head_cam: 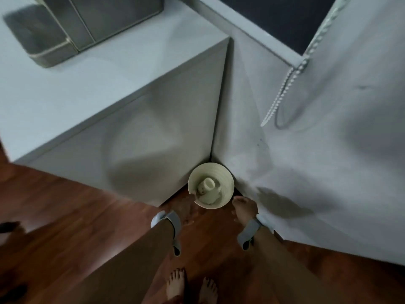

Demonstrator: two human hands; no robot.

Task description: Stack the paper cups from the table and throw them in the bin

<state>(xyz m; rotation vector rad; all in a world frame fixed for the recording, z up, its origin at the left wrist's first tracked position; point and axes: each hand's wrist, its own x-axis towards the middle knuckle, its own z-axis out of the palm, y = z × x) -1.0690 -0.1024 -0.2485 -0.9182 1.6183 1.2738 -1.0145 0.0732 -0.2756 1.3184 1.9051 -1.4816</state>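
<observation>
Cream bin [221,172] on wooden floor, in corner between cabinet [135,132] and wall | paper cups [207,186] lying inside | left hand [188,207] blurred, grip unreadable | right hand [244,208] loose, empty, beside rim | task apparently done

White cabinet [122,119] (wooden floor [65,216])

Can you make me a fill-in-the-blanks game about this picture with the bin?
1. The paper cups lie inside the round ____.
2. The bin stands on the floor in the corner between the white cabinet and the ____.
3. The floor is made of ____.
4. The right hand is ____, holding nothing.

Missing words: bin; wall; wood; open
</observation>
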